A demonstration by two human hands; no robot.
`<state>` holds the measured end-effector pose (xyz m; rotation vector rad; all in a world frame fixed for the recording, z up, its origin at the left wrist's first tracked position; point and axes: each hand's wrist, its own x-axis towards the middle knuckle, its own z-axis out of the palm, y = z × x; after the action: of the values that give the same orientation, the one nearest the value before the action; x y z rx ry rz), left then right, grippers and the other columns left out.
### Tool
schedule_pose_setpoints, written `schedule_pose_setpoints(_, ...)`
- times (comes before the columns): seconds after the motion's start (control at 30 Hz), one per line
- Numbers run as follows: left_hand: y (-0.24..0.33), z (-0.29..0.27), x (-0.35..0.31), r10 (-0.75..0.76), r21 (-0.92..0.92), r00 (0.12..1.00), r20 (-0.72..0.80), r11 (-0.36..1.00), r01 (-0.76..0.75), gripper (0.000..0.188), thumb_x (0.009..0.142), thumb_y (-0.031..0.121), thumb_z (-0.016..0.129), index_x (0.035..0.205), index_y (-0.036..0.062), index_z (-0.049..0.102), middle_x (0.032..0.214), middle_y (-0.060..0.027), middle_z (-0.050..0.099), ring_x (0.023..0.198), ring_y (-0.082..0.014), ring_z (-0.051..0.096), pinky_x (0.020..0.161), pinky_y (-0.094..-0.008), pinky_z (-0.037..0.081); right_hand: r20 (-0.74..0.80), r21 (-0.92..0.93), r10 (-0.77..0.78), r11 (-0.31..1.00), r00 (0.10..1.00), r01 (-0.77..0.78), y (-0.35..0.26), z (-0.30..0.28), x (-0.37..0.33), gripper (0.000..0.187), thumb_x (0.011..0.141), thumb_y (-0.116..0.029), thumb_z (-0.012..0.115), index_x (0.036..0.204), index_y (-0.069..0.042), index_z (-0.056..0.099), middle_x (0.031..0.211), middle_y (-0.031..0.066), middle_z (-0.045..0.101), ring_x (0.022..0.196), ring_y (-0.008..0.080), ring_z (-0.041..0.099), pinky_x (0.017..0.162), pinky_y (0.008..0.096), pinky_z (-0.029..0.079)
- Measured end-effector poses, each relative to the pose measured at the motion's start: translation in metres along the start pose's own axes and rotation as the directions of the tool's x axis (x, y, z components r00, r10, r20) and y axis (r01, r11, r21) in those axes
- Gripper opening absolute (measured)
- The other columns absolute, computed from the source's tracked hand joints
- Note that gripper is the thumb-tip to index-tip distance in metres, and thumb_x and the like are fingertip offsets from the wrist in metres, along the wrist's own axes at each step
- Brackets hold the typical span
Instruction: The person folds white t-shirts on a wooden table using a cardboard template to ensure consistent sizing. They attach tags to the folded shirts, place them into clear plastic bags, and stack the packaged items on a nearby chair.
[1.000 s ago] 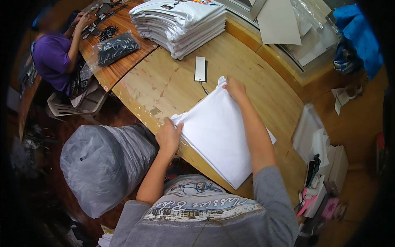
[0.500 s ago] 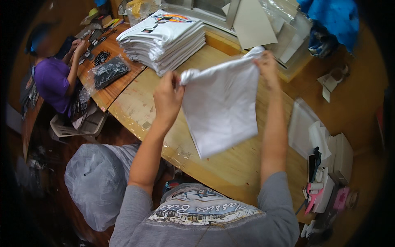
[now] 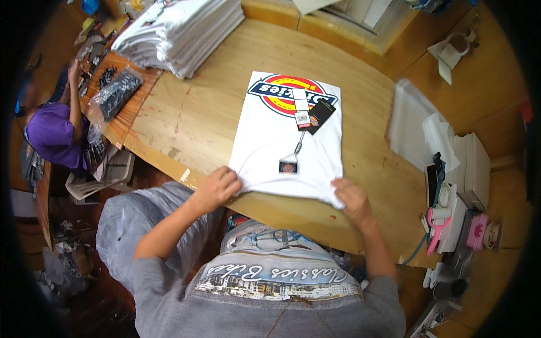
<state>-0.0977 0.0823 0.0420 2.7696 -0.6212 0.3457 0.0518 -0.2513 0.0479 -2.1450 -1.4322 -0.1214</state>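
Note:
A folded white T-shirt [image 3: 262,132] lies flat on the wooden table in front of me, its coloured chest print facing up. A white hang tag [image 3: 301,104] and a black hang tag [image 3: 321,115] rest over the print, on a dark cord that runs to a small black label [image 3: 288,167] near the collar. My left hand [image 3: 218,187] has its fingers closed on the shirt's near left corner. At the near right corner, my right hand [image 3: 354,200] pinches the edge of the cloth. Both thumbs are partly hidden.
A tall stack of folded white T-shirts [image 3: 186,36] stands at the far left, beside a plastic-bagged dark bundle [image 3: 118,96]. A person in purple [image 3: 53,132] sits at the left. Clear plastic bags [image 3: 414,124] and white boxes [image 3: 473,169] line the right. A big grey plastic sack [image 3: 141,231] stands lower left.
The T-shirt, held up with its plain side showing, now lies on the table with print and tags up. Both hands have come down toward me. My view has shifted too.

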Motion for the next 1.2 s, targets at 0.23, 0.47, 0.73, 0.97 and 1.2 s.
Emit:
schedule_pose_setpoints(0.23,0.045,-0.016,-0.009,-0.288,-0.102,0.942,0.171,0.946,0.308,0.030,0.063,0.000,0.049,0.092,0.0024,0.051,0.099,-0.0142,0.049,0.096,-0.0300,0.047,0.079,-0.0360,0.041,0.099,0.123,0.369,0.917,0.924,-0.379,-0.023,0.002,-0.025,0.017,0.076,0.001,0.045,0.091,-0.001,0.054,0.092,0.0130,0.059,0.084,0.0236,0.058,0.072,0.0326,0.046)
schedule_pose_setpoints(0.47,0.009,0.042,0.111,-0.545,-0.643,0.837,0.036,0.629,0.437,0.037,0.075,-0.001,0.042,0.112,-0.0012,0.045,0.091,-0.0204,0.057,0.088,-0.0327,0.053,0.079,-0.0372,0.041,0.147,0.499,0.706,0.552,0.693,-0.668,0.047,0.039,0.083,0.038,0.081,-0.002,0.040,0.118,-0.007,0.038,0.076,0.0112,0.058,0.061,0.0124,0.057,0.053,0.0217,0.046)
schedule_pose_setpoints(0.73,-0.013,0.074,0.161,-0.708,-0.723,0.698,0.111,0.425,0.545,0.038,0.077,0.003,0.051,0.114,0.0014,0.042,0.091,-0.0181,0.059,0.079,-0.0239,0.060,0.071,-0.0316,0.046,0.082,0.513,0.758,0.525,0.648,-0.679,0.056,0.082,0.130,0.038,0.078,-0.002,0.050,0.114,-0.008,0.043,0.074,0.0081,0.055,0.060,0.0116,0.056,0.050,0.0228,0.049)
schedule_pose_setpoints(0.97,-0.008,0.076,0.176,-0.786,-0.547,0.617,0.030,0.504,0.668,0.064,0.060,0.004,0.067,0.116,0.0049,0.036,0.076,-0.0127,0.060,0.073,-0.0274,0.060,0.065,-0.0337,0.046,-0.026,0.536,0.788,0.530,0.615,-0.657,0.053,0.088,0.114,0.042,0.074,0.000,0.054,0.113,-0.010,0.045,0.091,0.0115,0.052,0.070,0.0141,0.057,0.054,0.0250,0.048)
schedule_pose_setpoints(1.2,-0.023,0.084,0.176,-0.762,-0.768,0.615,0.202,0.267,0.583,0.054,0.062,0.000,0.067,0.110,0.0039,0.042,0.072,-0.0067,0.053,0.067,-0.0167,0.054,0.061,-0.0271,0.045,0.007,0.781,0.818,0.355,0.576,-0.513,0.044,0.076,0.117,0.060,0.073,0.004,0.056,0.124,-0.015,0.030,0.097,0.0143,0.051,0.071,0.0155,0.057,0.059,0.0254,0.048)
